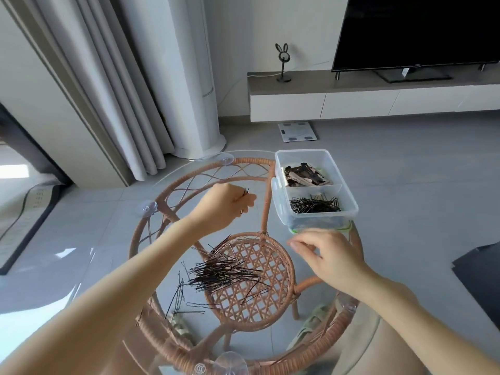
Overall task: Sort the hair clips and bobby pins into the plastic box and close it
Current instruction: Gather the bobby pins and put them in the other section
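A round glass-topped rattan table (pixel 251 161) is seen above a grey tiled floor. At centre frame, a few thin black bobby pins (pixel 244 194) are pinched in the left hand (pixel 227 209). The right hand (pixel 332 258) is held curled just below the clear two-compartment plastic box (pixel 319 220) at the table's upper right; whether anything is gripped cannot be told. A loose pile of black pins (pixel 224 272) is spread on the glass at lower centre.

One clear plastic box (pixel 316 221) with two compartments; one round glass-topped rattan worktop (pixel 162 201); thin black metal bobby pins (pixel 224 272) and brown hair clips (pixel 305 176), too heaped to count.
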The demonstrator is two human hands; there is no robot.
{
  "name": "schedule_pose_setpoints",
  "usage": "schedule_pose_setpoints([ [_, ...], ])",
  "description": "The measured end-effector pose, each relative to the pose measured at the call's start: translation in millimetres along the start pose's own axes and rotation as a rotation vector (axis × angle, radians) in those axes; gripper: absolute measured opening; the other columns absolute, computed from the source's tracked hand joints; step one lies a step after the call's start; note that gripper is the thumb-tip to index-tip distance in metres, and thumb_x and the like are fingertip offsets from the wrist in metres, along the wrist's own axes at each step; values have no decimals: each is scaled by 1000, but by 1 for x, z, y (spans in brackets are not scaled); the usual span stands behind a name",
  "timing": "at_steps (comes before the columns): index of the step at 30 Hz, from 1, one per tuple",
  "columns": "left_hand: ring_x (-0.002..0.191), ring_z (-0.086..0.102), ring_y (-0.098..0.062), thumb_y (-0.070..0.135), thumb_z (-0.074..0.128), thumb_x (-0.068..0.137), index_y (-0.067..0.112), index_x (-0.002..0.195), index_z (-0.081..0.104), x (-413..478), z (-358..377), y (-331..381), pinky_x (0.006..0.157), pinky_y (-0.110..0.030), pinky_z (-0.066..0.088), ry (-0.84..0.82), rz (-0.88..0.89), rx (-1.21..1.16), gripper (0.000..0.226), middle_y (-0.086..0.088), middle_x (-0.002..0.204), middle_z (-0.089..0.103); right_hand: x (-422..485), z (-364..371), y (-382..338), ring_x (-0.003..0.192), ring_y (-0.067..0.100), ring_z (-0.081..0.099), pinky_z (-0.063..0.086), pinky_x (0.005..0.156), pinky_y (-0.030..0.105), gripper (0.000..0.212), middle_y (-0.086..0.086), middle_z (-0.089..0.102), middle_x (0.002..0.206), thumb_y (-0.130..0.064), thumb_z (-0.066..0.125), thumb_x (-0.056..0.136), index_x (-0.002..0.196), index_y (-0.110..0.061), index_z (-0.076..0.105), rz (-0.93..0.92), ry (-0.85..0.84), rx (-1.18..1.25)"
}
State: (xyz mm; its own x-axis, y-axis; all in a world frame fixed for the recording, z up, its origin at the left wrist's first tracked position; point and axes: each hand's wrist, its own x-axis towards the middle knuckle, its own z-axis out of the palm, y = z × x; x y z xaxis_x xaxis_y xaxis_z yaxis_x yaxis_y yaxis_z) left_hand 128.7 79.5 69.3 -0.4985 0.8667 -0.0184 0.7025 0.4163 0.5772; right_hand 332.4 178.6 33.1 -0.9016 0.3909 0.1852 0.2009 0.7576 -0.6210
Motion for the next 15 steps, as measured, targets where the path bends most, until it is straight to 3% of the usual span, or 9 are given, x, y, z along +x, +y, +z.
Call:
schedule_pose_setpoints([
  [3,56,59,-19,26,49,93,3,79,67,-18,-4,-17,62,-32,53,46,-73,-19,32,-11,72,69,1,30,-10,90,7,60,50,82,26,22,0,70,98,-25,60,86,104,-14,68,12,-32,-19],
  [5,55,58,-19,28,51,92,10,71,61,-35,-3,-35,52,-27,47,-2,-124,86,30,-6,67,66,1,47,-10,117,10,47,39,103,31,51,-2,56,127,-38,64,81,126,-17,53,31,-160,-129],
  [7,58,57,-20,31,50,93,12,75,62,-55,3,-56,46,-23,39,-52,-167,236,29,-4,72,68,-2,60,-8,133,14,28,23,112,31,78,-5,36,144,-51,64,74,140,-21,34,49,-313,-278],
  [9,63,55,-21,32,48,94,10,81,62,-76,10,-76,48,-24,36,-64,-205,314,29,-3,75,65,-3,73,-9,130,19,32,23,111,34,80,-4,39,141,-55,63,72,138,-20,36,-1,-281,-377],
  [11,71,58,-23,30,47,94,7,83,60,-87,19,-88,58,-29,42,-53,-206,313,29,-3,79,61,3,86,-12,114,22,46,37,104,40,64,-1,54,123,-53,62,73,126,-17,52,-37,-177,-358],
  [15,86,62,-20,30,54,90,12,104,64,-93,26,-85,78,-29,51,-65,-144,221,24,-2,101,60,25,113,-37,99,25,54,47,87,38,37,4,60,100,-29,69,77,108,-9,64,-54,-86,-199],
])
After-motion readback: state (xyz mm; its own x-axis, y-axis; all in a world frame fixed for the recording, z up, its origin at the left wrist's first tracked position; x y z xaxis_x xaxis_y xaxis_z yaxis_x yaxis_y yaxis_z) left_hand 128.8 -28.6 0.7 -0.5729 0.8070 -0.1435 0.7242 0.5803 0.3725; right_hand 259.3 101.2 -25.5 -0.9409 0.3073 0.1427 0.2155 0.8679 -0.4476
